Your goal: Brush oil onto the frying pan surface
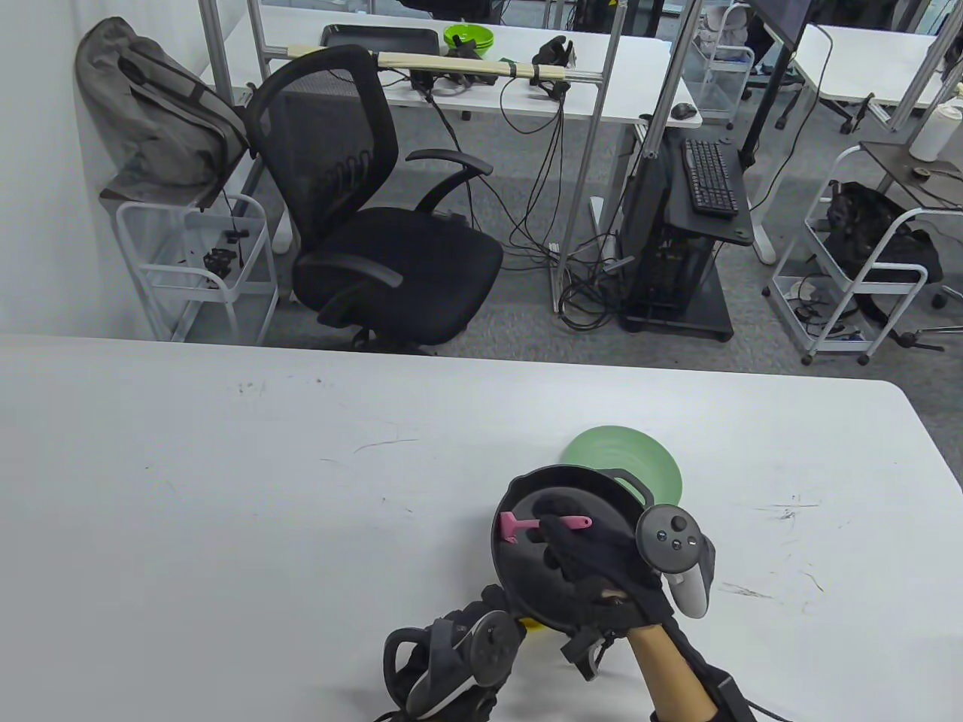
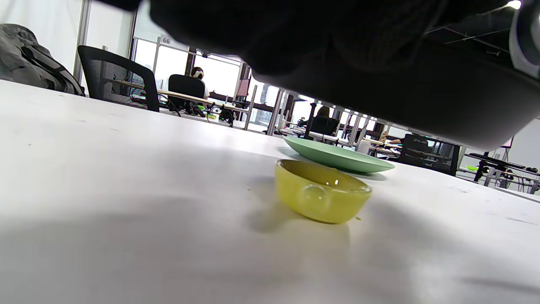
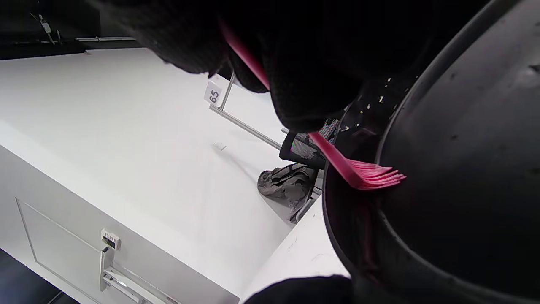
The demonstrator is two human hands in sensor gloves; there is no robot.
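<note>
A black frying pan (image 1: pixel 527 571) is up off the white table, tilted; its underside (image 2: pixel 422 97) hangs over the table in the left wrist view. My left hand (image 1: pixel 481 613) holds the pan at its near-left rim; the grip itself is hidden. My right hand (image 1: pixel 560 530) reaches over the pan and pinches the handle of a pink silicone brush (image 1: pixel 513 526). The brush bristles (image 3: pixel 375 175) touch the pan's inner surface (image 3: pixel 464 147) near the left rim. A yellow oil bowl (image 2: pixel 322 190) stands on the table under the pan, and only a sliver of the bowl (image 1: pixel 531 623) shows from above.
A green plate (image 1: pixel 654 462) lies on the table just behind the pan, and it shows beyond the bowl in the left wrist view (image 2: pixel 337 156). The white table (image 1: pixel 226 489) stretches left and right. An office chair (image 1: pixel 376 226) stands past the far edge.
</note>
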